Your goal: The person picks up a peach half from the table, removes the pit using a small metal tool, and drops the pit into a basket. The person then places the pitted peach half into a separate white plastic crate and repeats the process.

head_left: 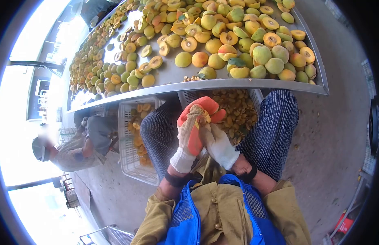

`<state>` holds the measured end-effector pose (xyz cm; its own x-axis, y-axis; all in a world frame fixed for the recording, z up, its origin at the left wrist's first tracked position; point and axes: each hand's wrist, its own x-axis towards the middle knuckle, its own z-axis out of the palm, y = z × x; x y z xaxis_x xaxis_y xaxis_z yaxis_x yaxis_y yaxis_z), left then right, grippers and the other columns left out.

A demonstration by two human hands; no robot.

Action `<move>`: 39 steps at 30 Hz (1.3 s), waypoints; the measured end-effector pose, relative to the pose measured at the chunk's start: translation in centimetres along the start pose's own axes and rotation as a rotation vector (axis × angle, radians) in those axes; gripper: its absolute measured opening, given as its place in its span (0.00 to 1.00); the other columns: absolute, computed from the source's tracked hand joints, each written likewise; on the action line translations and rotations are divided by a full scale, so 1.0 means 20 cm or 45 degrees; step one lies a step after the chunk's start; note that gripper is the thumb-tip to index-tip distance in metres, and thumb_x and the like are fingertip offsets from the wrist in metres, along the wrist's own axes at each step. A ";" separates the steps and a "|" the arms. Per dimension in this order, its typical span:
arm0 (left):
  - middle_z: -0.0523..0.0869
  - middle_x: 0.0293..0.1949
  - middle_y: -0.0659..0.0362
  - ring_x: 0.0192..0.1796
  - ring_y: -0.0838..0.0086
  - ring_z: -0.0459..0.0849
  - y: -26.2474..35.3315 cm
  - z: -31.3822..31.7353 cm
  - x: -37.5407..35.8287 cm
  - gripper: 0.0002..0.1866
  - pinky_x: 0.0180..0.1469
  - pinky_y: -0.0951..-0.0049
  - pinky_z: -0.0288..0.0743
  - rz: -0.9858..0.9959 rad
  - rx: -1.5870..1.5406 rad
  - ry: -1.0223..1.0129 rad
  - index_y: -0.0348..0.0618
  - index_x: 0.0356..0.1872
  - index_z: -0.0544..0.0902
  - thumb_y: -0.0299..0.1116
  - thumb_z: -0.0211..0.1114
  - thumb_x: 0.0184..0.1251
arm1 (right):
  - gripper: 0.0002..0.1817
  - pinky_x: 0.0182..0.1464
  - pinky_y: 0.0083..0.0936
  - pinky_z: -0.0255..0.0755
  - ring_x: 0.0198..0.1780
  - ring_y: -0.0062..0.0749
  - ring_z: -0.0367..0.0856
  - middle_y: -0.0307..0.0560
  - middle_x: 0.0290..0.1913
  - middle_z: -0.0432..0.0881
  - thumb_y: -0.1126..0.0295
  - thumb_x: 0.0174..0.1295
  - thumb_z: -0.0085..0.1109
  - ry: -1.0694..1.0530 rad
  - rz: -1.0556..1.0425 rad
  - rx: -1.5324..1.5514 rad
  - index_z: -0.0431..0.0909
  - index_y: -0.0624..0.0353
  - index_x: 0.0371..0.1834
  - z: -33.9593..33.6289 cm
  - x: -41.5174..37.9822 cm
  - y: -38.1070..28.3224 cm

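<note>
My left hand, in a beige work glove with orange coating, is closed and pressed against my right hand, also gloved and closed. The two meet in front of my chest, below the table edge. A small brownish-yellow thing shows between the fingers, too covered to name. Beneath and just beyond my hands, a white crate between my knees holds many brown fruit pits. Nearest above them, across the metal rim, lie whole and halved apricot-like fruits.
The metal table is heaped with whole and cut fruit. Left of my knee stands a white plastic crate with fruit halves. Another person sits farther left. Concrete floor lies to the right.
</note>
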<state>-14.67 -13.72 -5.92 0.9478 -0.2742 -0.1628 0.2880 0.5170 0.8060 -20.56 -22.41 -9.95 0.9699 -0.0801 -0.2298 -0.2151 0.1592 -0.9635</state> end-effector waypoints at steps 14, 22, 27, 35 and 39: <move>0.89 0.46 0.48 0.43 0.60 0.92 0.08 0.10 0.04 0.28 0.40 0.59 0.92 -0.020 0.298 0.004 0.32 0.52 0.82 0.52 0.71 0.72 | 0.25 0.54 0.26 0.75 0.49 0.25 0.79 0.43 0.50 0.84 0.50 0.84 0.46 -0.345 0.323 0.399 0.80 0.62 0.62 -0.11 0.01 -0.11; 0.87 0.47 0.47 0.40 0.60 0.91 0.19 0.11 -0.01 0.20 0.40 0.58 0.93 0.120 0.424 -0.126 0.30 0.49 0.85 0.42 0.69 0.76 | 0.27 0.11 0.19 0.50 0.11 0.16 0.60 0.30 0.18 0.67 0.37 0.79 0.45 -0.593 0.487 0.643 0.73 0.49 0.36 -0.13 -0.06 -0.32; 0.86 0.47 0.46 0.38 0.58 0.91 0.32 0.14 -0.08 0.18 0.37 0.59 0.92 0.264 0.591 -0.185 0.29 0.46 0.85 0.40 0.66 0.78 | 0.26 0.10 0.18 0.50 0.10 0.18 0.61 0.31 0.19 0.68 0.38 0.80 0.44 -0.746 0.459 0.746 0.72 0.50 0.39 -0.03 -0.06 -0.24; 0.86 0.39 0.45 0.31 0.60 0.88 0.32 0.13 -0.11 0.30 0.27 0.66 0.88 0.485 0.491 -0.098 0.33 0.46 0.79 0.58 0.64 0.76 | 0.25 0.09 0.21 0.63 0.11 0.20 0.69 0.37 0.27 0.77 0.44 0.82 0.44 -0.600 -0.096 0.597 0.77 0.56 0.51 0.24 0.03 0.01; 0.86 0.39 0.47 0.31 0.60 0.89 0.33 0.13 -0.09 0.29 0.28 0.65 0.89 0.549 0.536 -0.110 0.35 0.48 0.78 0.58 0.65 0.75 | 0.26 0.11 0.19 0.62 0.11 0.20 0.68 0.35 0.23 0.76 0.40 0.80 0.46 -0.678 -0.238 0.355 0.78 0.52 0.45 0.16 0.06 -0.03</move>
<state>-14.86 -11.89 1.22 0.9473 -0.1854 0.2614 -0.2153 0.2359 0.9476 -18.93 -19.53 -9.29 0.9274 0.3580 0.1085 -0.0681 0.4465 -0.8922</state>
